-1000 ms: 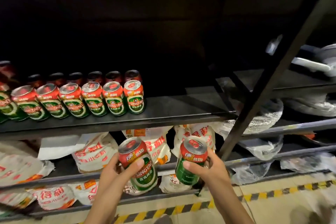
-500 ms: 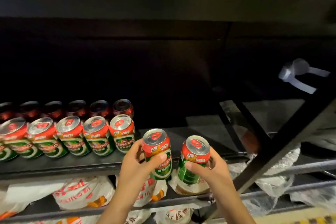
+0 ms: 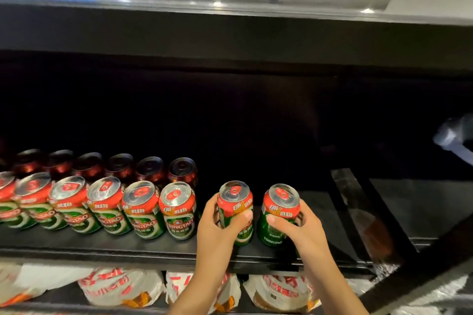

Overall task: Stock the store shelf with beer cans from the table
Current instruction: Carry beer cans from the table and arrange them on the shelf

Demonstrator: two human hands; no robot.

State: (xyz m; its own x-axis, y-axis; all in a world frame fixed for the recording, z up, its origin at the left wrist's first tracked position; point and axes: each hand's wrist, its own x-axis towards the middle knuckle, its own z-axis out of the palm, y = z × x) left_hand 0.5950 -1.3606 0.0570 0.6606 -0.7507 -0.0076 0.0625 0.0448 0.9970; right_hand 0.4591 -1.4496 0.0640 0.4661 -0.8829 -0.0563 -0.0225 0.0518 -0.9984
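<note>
My left hand (image 3: 217, 227) grips a green and red beer can (image 3: 235, 202) over the black shelf (image 3: 128, 245), just right of the front row of cans (image 3: 178, 212). My right hand (image 3: 299, 230) grips a second beer can (image 3: 280, 207) beside it, further right. Both cans are upright, near the shelf's front edge; whether they touch the board is unclear. Two rows of several matching cans stand on the shelf's left half, with the back row (image 3: 151, 169) in shadow.
The right half of the shelf (image 3: 320, 212) holds no cans. White and red bags (image 3: 122, 286) lie on the shelf below. A slanted black frame bar (image 3: 419, 276) crosses at the lower right. The underside of the upper shelf (image 3: 230, 33) hangs overhead.
Both hands have lifted their cans from below the shelf edge up and forward onto the shelf level, next to the front row. The view has tilted upward.
</note>
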